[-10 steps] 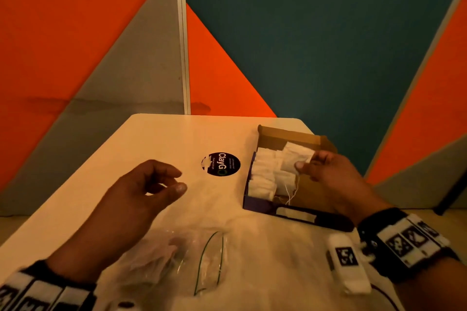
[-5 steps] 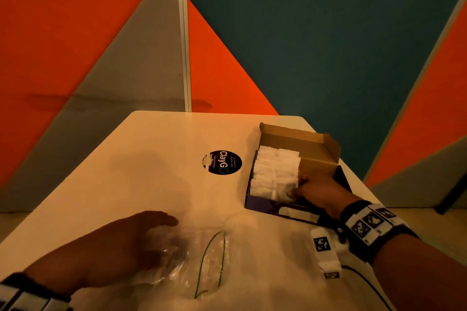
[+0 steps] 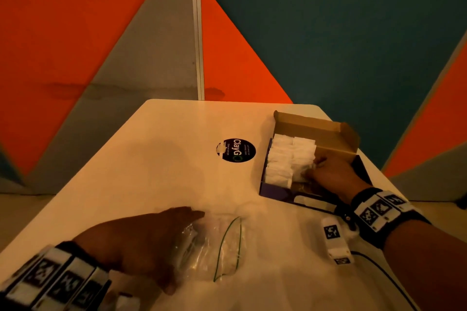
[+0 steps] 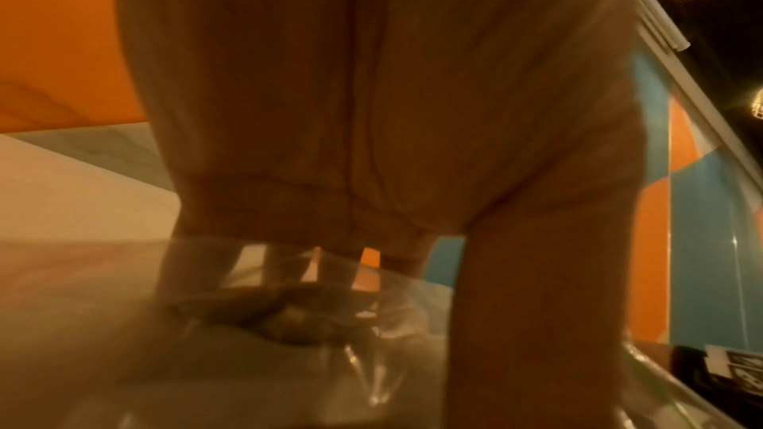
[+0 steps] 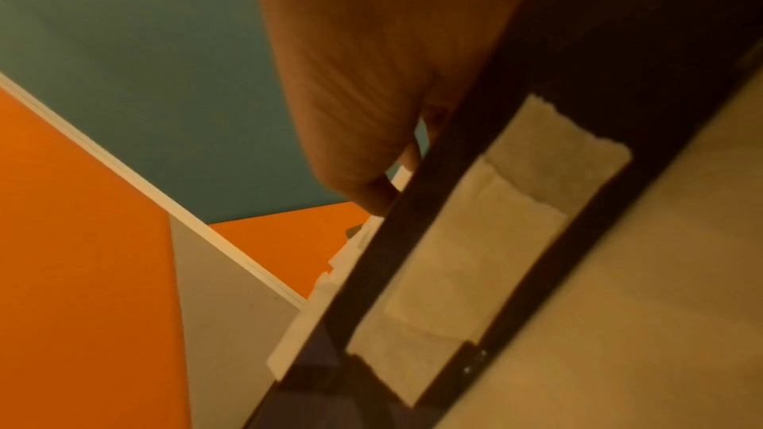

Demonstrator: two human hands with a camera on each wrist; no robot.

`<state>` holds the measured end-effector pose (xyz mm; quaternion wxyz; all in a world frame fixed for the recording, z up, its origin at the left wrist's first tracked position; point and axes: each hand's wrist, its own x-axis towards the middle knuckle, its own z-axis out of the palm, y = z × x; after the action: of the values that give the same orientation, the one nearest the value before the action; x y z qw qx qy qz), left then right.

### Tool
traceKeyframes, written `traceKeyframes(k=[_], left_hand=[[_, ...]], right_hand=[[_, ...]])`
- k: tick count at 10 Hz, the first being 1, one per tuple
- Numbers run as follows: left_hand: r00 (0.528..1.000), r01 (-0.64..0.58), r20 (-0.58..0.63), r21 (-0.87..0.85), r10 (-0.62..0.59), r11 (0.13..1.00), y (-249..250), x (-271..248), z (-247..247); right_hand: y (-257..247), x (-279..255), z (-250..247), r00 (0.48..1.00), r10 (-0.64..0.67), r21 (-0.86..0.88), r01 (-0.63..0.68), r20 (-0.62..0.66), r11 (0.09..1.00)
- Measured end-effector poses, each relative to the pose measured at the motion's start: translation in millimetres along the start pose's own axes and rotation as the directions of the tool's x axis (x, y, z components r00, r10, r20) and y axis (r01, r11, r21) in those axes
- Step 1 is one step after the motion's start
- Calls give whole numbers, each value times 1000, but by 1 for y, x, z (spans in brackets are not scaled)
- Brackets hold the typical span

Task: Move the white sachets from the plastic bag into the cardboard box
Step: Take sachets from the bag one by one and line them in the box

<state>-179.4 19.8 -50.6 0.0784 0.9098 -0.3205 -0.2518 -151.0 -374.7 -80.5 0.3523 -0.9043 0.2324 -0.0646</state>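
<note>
The open cardboard box point(image 3: 316, 126) sits at the table's far right, with white sachets point(image 3: 285, 159) packed in two rows along its left side. My right hand point(image 3: 328, 177) is inside the box, bent fingers pinching a sachet point(image 3: 300, 174) at the near end of the right row. In the right wrist view the dark box wall point(image 5: 412, 273) hides my fingertips. The clear plastic bag point(image 3: 217, 247) lies at the near centre. My left hand point(image 3: 151, 242) lies flat over its left part, fingers point(image 4: 198, 256) straight and seen through the plastic point(image 4: 371, 354).
A round black ClayGo sticker point(image 3: 236, 150) marks the white table point(image 3: 151, 159) left of the box. A small white device with a marker tag point(image 3: 334, 240) and its cable lie near my right wrist. Orange, grey and teal wall panels stand close behind the table.
My right hand carried a sachet down into the box and stays there. My left hand dropped from above the table onto the plastic bag and flattened.
</note>
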Motion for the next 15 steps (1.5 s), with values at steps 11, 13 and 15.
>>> traceKeyframes(k=[11,13,15], left_hand=[[993,29,-109,-71,-37,997,-18,3,10],[992,45,-113,-51,-50,998,-20,7,7],[993,53,-103,-61,-59,997,-24,8,9]], right_hand=[[-103,-157,102,707,-533,-275,688,465,672],[-108,-158,107,617,-646,-200,774,450,600],[-92,-150,118,635,-641,-133,747,431,651]])
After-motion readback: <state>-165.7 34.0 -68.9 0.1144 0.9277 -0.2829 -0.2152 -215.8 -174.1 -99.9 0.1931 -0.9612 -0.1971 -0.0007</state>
